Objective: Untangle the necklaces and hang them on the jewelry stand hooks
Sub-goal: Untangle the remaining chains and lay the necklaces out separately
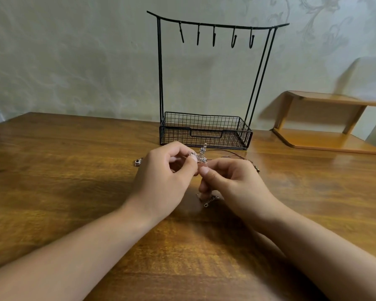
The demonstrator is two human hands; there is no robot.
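Head view, single frame. Necklaces (202, 156) are held as a small tangled cluster between both hands, just above the desk (74, 170) and just in front of the jewelry stand (206, 83). The left hand (164, 172) is seen with fingers curled, thumb and forefinger pinching the silvery knot from the left. The right hand (228, 181) is likewise curled, its thumb and forefinger pinching the tangle from the right and below.

A dark cord (234, 154) is seen running rightward from the knot along the desk, toward the far right. A short length of silver chain with a clasp (211, 200) lies on the desk beneath the right hand. A small bead or pendant (137, 162) rests on the desk just left of the left hand; which necklace it belongs to cannot be told.

Five hooks (214, 36) are counted on the top bar of the stand; all are bare. The wire basket (205, 131) at the stand's base appears to hold nothing.

A wooden shelf (326, 122) is noted at the far right, against the wall.

Progress judged: early. Untangling is in hand and not finished; nothing has been hung. Separation of the strands and all hanging remain.
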